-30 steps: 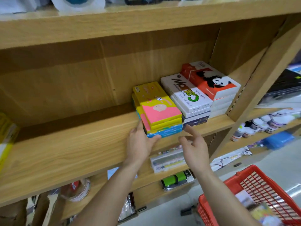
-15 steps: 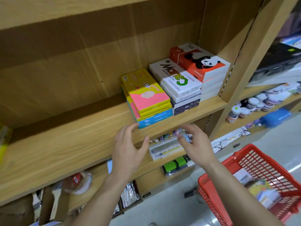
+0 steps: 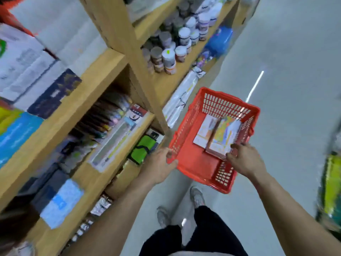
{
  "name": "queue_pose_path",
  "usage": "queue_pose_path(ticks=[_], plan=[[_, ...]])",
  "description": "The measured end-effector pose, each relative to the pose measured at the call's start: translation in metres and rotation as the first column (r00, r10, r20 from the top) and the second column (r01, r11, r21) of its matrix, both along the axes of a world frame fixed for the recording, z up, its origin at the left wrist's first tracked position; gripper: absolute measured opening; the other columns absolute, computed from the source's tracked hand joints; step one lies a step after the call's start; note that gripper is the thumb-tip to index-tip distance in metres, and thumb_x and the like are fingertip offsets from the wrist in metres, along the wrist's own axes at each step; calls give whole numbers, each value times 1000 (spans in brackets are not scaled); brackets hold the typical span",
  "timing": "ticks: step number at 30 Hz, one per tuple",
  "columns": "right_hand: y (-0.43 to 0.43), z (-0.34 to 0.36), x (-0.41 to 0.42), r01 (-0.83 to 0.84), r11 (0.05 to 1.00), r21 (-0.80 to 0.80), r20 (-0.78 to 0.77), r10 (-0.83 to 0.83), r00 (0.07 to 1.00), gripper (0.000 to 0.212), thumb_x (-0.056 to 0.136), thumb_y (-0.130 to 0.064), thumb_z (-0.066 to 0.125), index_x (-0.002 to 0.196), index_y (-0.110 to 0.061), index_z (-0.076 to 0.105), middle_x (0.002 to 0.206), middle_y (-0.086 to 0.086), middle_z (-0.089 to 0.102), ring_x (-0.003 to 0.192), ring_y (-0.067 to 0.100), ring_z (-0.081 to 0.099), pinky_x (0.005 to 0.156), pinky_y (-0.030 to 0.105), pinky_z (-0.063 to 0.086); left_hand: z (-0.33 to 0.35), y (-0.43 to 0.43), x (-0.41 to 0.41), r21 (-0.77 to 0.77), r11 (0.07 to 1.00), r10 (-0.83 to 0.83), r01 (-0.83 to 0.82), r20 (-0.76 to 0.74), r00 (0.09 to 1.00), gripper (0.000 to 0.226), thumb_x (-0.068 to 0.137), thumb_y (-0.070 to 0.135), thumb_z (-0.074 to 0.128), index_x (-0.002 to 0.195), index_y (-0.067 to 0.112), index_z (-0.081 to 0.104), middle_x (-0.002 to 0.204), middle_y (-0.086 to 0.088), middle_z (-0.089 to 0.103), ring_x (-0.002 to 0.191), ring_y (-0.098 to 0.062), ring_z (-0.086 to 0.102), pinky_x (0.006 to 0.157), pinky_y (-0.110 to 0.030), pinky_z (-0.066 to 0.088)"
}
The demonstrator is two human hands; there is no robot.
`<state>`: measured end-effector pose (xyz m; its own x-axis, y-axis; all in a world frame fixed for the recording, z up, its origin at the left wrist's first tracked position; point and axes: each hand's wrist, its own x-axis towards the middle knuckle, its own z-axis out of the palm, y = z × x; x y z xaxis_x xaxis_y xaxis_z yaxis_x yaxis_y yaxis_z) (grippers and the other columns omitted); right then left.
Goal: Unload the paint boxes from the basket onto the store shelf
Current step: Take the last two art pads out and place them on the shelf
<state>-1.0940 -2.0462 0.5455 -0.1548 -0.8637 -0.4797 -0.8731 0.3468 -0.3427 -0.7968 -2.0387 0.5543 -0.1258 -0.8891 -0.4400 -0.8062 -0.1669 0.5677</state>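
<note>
The red plastic basket point(image 3: 191, 163) stands on the floor beside the wooden store shelf point(image 3: 77, 100). Inside it lie a colourful paint box point(image 3: 222, 135), tilted up on edge, and a pale box point(image 3: 203, 132) flat beneath it. My right hand point(image 3: 246, 160) reaches into the basket, thumb and fingers closed on the near corner of the colourful box. My left hand point(image 3: 160, 166) grips the basket's near left rim. Blurred stacks of boxes point(image 3: 16, 133) sit on the shelf at the far left.
Small paint jars point(image 3: 167, 56) crowd a shelf to the right of the upright post. Lower shelves hold pens point(image 3: 108, 115) and a green pouch point(image 3: 143, 147). My feet point(image 3: 197, 196) stand on the grey floor just below the basket. A yellow-green rack point(image 3: 330, 189) blurs at the right edge.
My view has swung down from the shelf to the basket. Both hands left the shelf edge; the left took the basket rim and the right closed on the colourful box.
</note>
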Motion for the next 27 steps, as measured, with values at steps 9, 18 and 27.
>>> queue_pose_path(ticks=[9, 18, 27], plan=[[-23, -146, -63, 300, 947, -118, 70, -293, 953, 72, 90, -25, 71, 153, -3, 45, 148, 30, 49, 128, 53, 50, 108, 55, 44, -199, -107, -146, 210, 975, -53, 68, -75, 996, 61, 86, 35, 75, 136, 6, 54, 134, -16, 65, 121, -27, 63, 101, -35, 47], [-20, -207, -60, 438, 848, -298, 285, -359, 889, 88, 85, -34, 58, 166, -28, 26, 167, 11, 31, 147, 28, 41, 101, 39, 48, -314, -145, -211, 206, 977, -15, 51, -172, 985, 81, 83, 51, 68, 153, 27, 33, 147, -4, 55, 132, -23, 54, 107, -40, 44], [-23, -208, -56, 487, 828, -278, 341, -389, 856, 85, 83, -39, 53, 164, -24, 31, 166, 8, 31, 151, 23, 40, 104, 34, 45, -315, -149, -228, 315, 939, 218, -138, -234, 948, 73, 75, 35, 79, 137, 15, 46, 127, -3, 46, 129, -25, 50, 109, -39, 41]])
